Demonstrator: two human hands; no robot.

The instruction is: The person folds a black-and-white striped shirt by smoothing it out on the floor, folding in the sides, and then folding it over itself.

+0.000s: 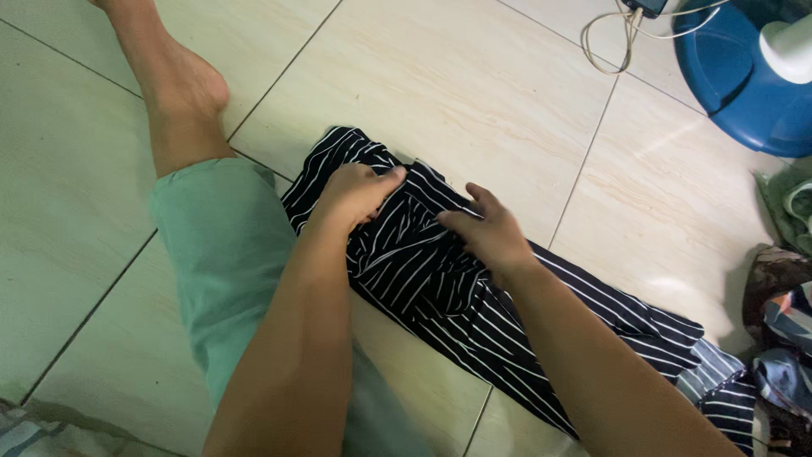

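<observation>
Where the two hands meet, I see a black garment with thin white stripes [440, 279] lying on the pale tiled floor [474, 93], bunched and creased at its upper end and stretching flatter toward the lower right of the view. My left hand [355, 196] rests on the bunched upper part, its fingers [385, 182] curled down into the cloth with a fold of it gathered under them; the grip looks closed on the fabric. My right hand [491, 233] lies just beside it on the same garment, fingers [461, 222] bent and pressed onto a ridge of the cloth, thumb raised a little; I cannot tell for sure whether it pinches the fabric or only presses it flat. The two hands are near each other but not touching.

Just left of the garment, a leg in light green trousers [224, 245] runs up the view, with the bare foot [182, 85] flat on the tiles near the top left. The left forearm crosses over that trouser leg.

Farther out, a blue round plastic base [736, 93] with a white post [788, 49] stands at the top right, and a pale cable [613, 38] loops on the floor beside it. More crumpled clothes [782, 338] are heaped along the right edge, touching the garment's far end, and a scrap of patterned cloth [34, 432] shows at the bottom left corner.
</observation>
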